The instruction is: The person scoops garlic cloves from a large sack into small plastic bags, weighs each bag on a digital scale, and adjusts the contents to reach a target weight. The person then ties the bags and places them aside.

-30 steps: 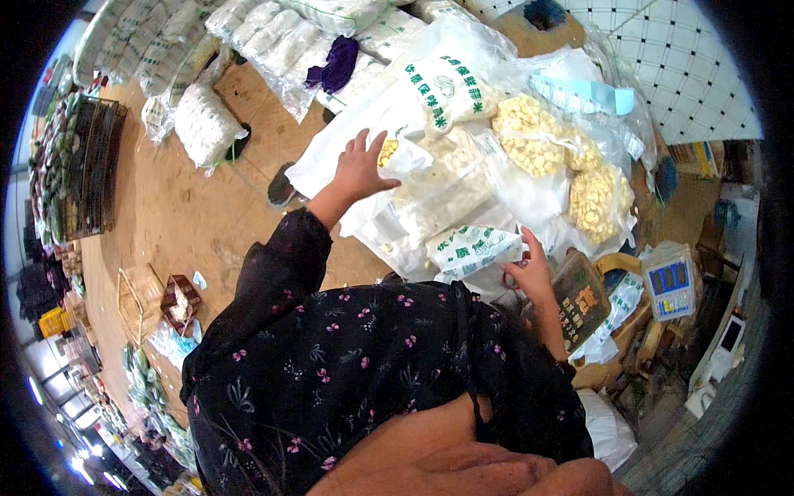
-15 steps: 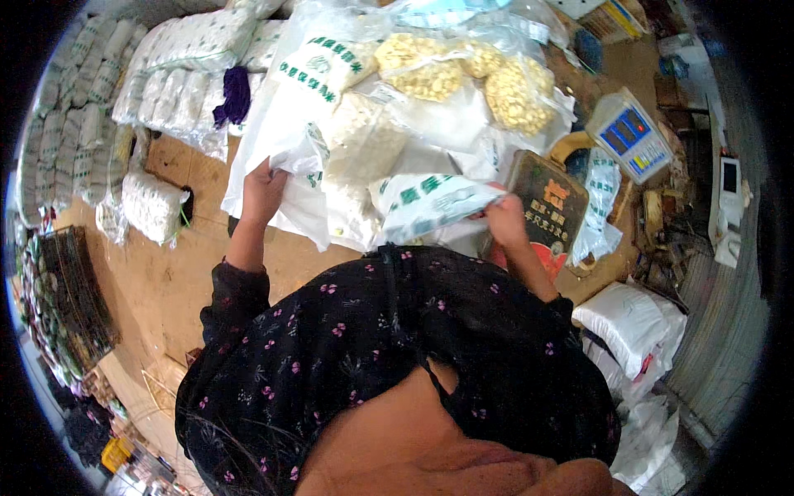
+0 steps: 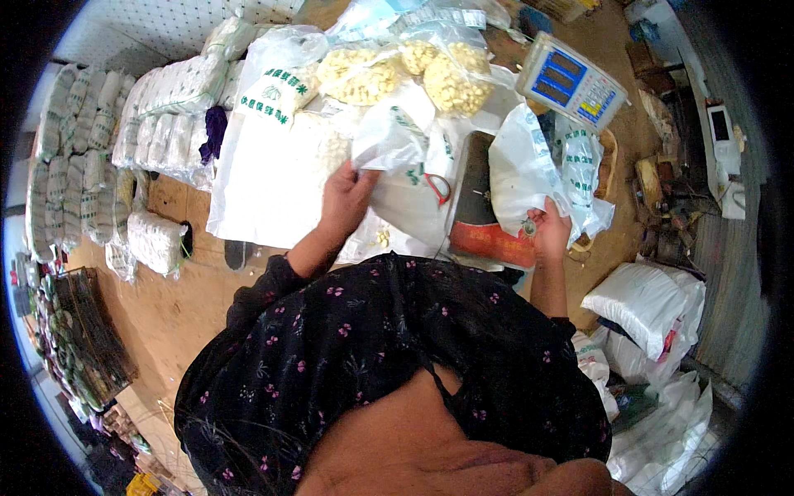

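Observation:
My left hand (image 3: 346,198) is closed on the edge of a clear-and-white plastic bag (image 3: 393,136) near the middle of the table. Off to the right, my right hand (image 3: 548,231) pinches the lower edge of a thin white plastic bag (image 3: 521,161), which hangs upward and looks flat. Between the hands lie red-handled scissors (image 3: 438,188) and a dark box with a red end (image 3: 488,236). Beyond my left hand are a large white bag with green print (image 3: 269,178) and clear bags of pale yellow cloves, perhaps peeled garlic (image 3: 360,78).
A scale with a blue display panel (image 3: 571,83) stands at the back right, beside more printed plastic bags (image 3: 579,157). Packed white bundles (image 3: 169,99) are stacked at the left, with a dark purple cloth (image 3: 212,132) on them. Stuffed white sacks (image 3: 641,306) sit at the lower right.
Both hands have moved right. My left hand has left the large bag's side and grips a bag mid-table; the thin bag in my right hand has swung right. The scissors have come into sight.

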Demonstrator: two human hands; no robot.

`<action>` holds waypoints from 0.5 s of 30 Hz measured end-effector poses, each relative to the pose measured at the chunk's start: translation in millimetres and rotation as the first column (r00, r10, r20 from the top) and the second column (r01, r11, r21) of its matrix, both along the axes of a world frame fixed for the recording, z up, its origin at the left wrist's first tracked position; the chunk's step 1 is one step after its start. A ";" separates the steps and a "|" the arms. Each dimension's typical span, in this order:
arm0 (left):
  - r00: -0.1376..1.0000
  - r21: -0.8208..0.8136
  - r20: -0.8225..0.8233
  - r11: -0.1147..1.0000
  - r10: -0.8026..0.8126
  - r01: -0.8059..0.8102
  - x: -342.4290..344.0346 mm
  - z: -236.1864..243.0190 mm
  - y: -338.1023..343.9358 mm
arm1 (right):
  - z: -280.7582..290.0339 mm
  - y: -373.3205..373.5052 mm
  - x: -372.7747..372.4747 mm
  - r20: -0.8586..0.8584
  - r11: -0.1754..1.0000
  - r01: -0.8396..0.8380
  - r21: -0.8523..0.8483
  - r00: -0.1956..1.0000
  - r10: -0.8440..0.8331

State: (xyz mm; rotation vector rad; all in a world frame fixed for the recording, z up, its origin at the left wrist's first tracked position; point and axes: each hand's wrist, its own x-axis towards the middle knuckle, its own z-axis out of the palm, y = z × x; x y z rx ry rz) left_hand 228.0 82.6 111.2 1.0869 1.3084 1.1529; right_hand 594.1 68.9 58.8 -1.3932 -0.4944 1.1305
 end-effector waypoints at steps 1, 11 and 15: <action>0.999 -0.024 0.035 0.999 -0.023 0.024 18.8 3.2 -2.6 | -4.2 -5.6 14.8 0.058 0.999 -0.034 -0.043 0.998 0.036; 0.870 -0.203 0.331 0.872 -0.366 0.445 163.2 -63.8 -25.7 | 21.7 -57.9 97.9 0.352 0.969 -0.191 -0.158 0.906 0.236; 0.843 -0.272 -0.179 0.849 -0.508 0.454 170.2 -80.2 -22.0 | 0.8 -77.6 124.4 0.329 0.947 -0.279 -0.163 0.889 0.318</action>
